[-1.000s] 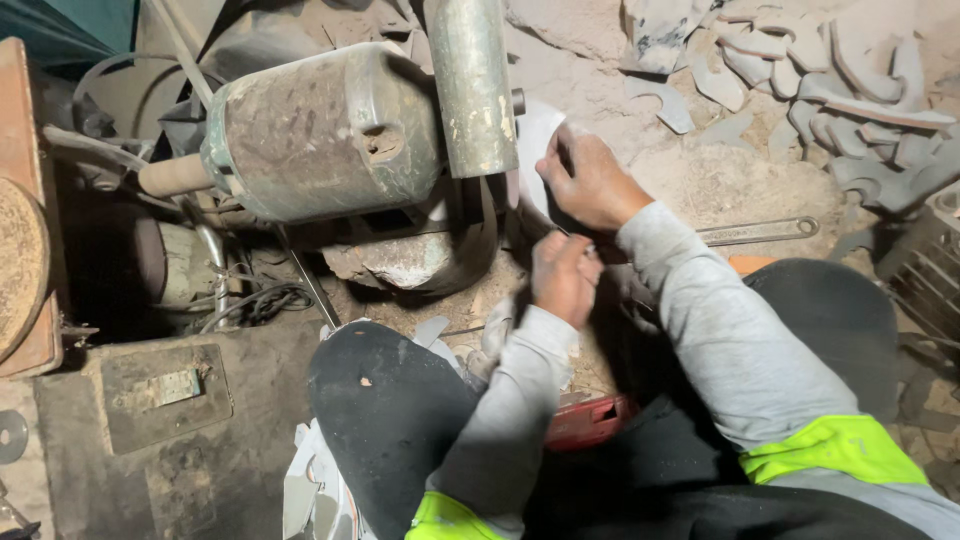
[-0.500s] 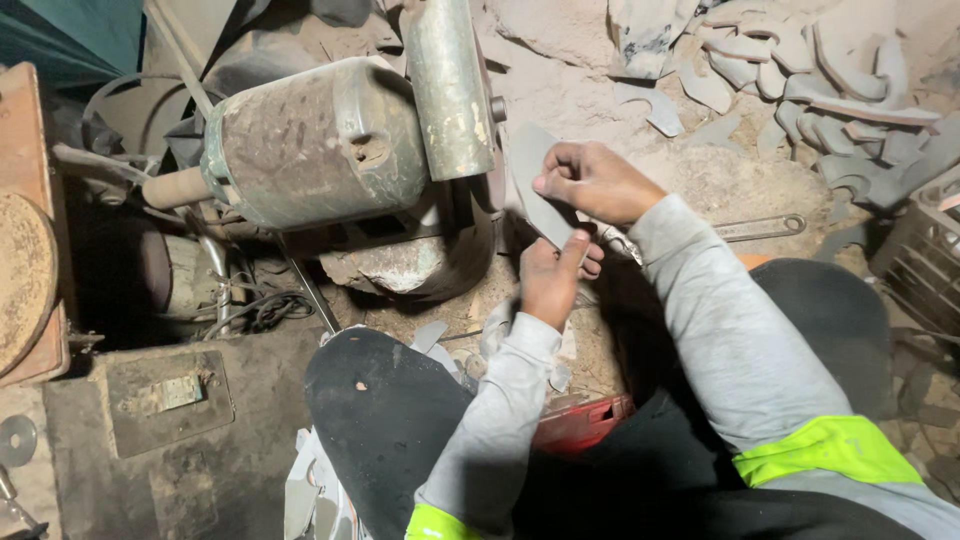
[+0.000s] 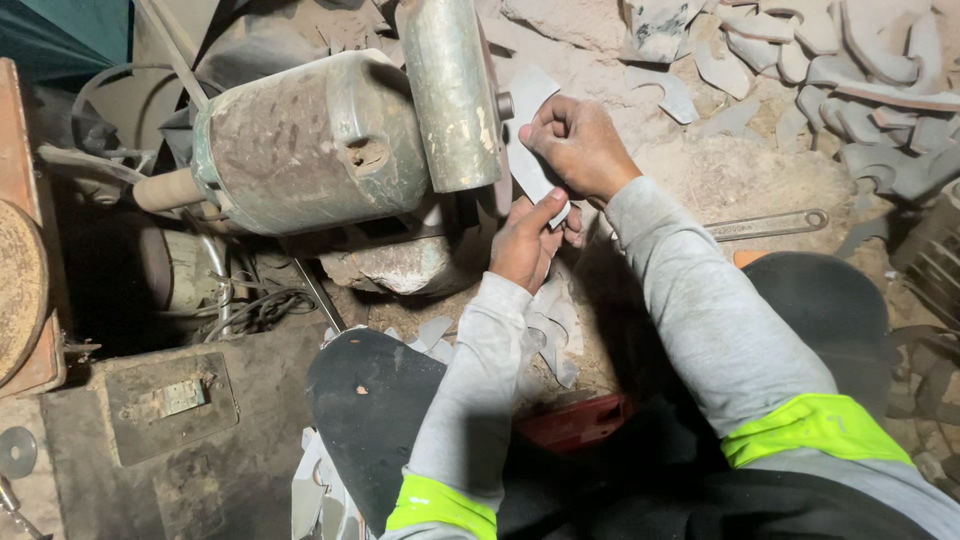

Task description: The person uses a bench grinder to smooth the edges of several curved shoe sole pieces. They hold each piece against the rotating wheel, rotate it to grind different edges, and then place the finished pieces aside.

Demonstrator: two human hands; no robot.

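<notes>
Gripping a flat metal blank (both hands) beside the grinder wheel.

Warm, dim light from above leaves deep shadow at the left and bottom; the focus is fairly sharp.

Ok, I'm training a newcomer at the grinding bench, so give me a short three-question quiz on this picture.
1. True or false: both hands hold the flat metal blank at the grinding wheel.
2. Which hand grips the blank's upper part? A) right hand B) left hand
3. What long tool lies on the ground beyond the right forearm?

Key: 1 true; 2 A; 3 a wrench.
</notes>
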